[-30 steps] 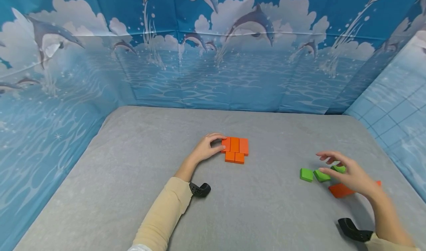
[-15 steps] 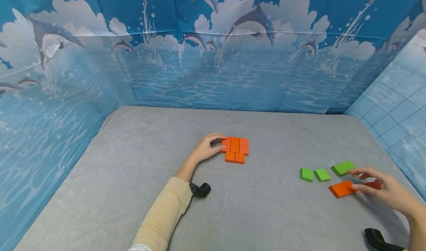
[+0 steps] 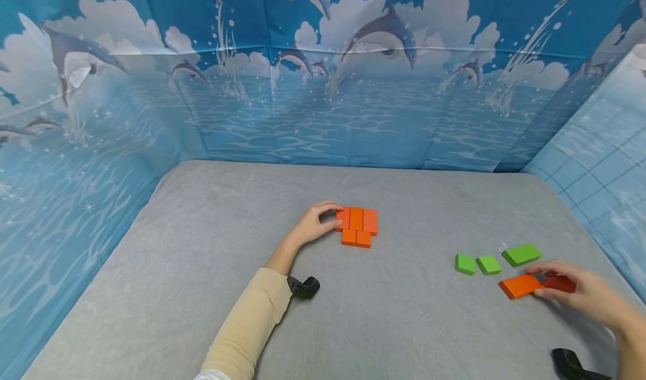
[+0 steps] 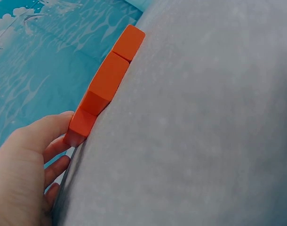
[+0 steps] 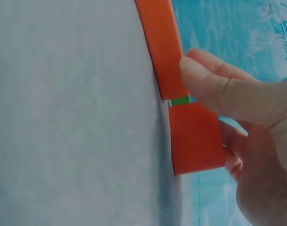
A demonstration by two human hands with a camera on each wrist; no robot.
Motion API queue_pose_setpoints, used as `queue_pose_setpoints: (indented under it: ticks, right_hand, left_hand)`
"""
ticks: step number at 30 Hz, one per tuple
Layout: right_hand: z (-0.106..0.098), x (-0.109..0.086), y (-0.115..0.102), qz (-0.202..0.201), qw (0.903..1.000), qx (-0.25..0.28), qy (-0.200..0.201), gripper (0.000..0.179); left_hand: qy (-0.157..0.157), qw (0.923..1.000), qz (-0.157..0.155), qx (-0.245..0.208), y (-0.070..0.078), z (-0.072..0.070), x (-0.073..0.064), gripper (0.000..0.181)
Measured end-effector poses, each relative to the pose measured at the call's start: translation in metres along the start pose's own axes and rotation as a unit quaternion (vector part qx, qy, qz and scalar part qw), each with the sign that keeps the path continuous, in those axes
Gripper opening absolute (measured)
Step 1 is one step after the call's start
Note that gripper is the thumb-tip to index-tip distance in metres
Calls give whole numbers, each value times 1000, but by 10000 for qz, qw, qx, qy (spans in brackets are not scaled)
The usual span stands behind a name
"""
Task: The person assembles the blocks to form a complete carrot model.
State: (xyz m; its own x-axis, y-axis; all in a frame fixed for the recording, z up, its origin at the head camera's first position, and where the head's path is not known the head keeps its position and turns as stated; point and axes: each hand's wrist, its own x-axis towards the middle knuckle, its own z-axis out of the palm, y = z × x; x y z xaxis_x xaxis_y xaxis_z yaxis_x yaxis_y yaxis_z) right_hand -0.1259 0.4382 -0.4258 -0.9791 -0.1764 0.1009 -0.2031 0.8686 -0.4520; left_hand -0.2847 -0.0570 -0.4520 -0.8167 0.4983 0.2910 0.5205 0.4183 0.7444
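Smooth, flat-faced slabs with crisp edges lie on a soft, mottled grey bench [image 3: 404, 313]. The long orange block [image 3: 518, 286] sits at right, a plain rectangle, its long axis running mostly sideways, left end angled slightly toward the person. The right hand [image 3: 587, 293] has thumb and index finger bracketing its right end; whether they squeeze it I cannot tell. A redder block [image 5: 197, 139] lies beneath that palm, and an oblong green block [image 3: 521, 254] just beyond. The left hand [image 3: 314, 224] pinches the left corner block [image 3: 342, 218] of an orange cluster, whose upper row points away. Compared with half a second ago, the right hand is lower; the blocks are unmoved.
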Motion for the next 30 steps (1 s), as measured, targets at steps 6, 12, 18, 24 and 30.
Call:
queue_pose_setpoints:
  ticks: [6,12,18,24,30]
  right_hand:
    - [2,1,0,272,9992,-237,-146,38]
    - [3,1,1,-16,9993,-349,124,38]
    - [3,4,0,108,9978,-646,31,41]
    - [2,3,0,15,9980,-629,103,40]
    - [-3,6,-10,-11,9973,-730,118,38]
  left_hand:
    - [23,10000,21,-7,-1,0,0,35]
    - [64,10000,39,24,-3,1,-1,35]
    - [45,10000,24,50,-3,1,0,35]
    - [39,10000,-20,50,-2,1,-1,36]
    - [39,10000,-43,47,-2,1,0,35]
